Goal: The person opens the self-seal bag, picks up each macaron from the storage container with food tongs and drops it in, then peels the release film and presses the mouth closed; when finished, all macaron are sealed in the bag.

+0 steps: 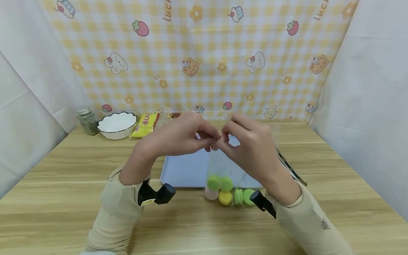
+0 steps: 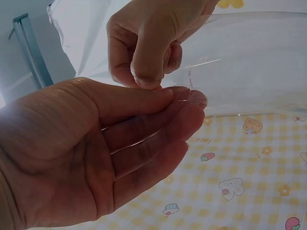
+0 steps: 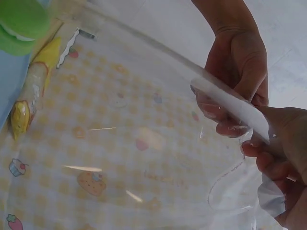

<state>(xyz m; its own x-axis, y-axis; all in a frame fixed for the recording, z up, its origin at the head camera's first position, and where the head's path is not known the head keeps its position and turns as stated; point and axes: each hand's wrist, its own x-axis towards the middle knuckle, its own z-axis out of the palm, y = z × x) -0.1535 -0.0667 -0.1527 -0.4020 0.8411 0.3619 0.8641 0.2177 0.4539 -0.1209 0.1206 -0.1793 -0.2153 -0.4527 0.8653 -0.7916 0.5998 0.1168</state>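
your left hand (image 1: 178, 136) pinches bag (image 1: 223, 166) top | right hand (image 1: 251, 145) pinches it too, fingertips touching | bag hangs straight down between them, long axis vertical, macarons (image 1: 226, 189) at bottom on counter (image 1: 63, 198), front of tray (image 1: 185, 170)

From the head view, the top of the clear bag (image 1: 220, 166) is hidden between the left hand (image 1: 181, 136) and the right hand (image 1: 251, 145), so you cannot see how the fingers hold it. The right arm covers most of a thin dark tool (image 1: 291, 169), and the words on the yellow packet (image 1: 146, 124) are too small to read. In the right wrist view, a green cookie (image 3: 21, 21) is blurry and cut off at the top corner.
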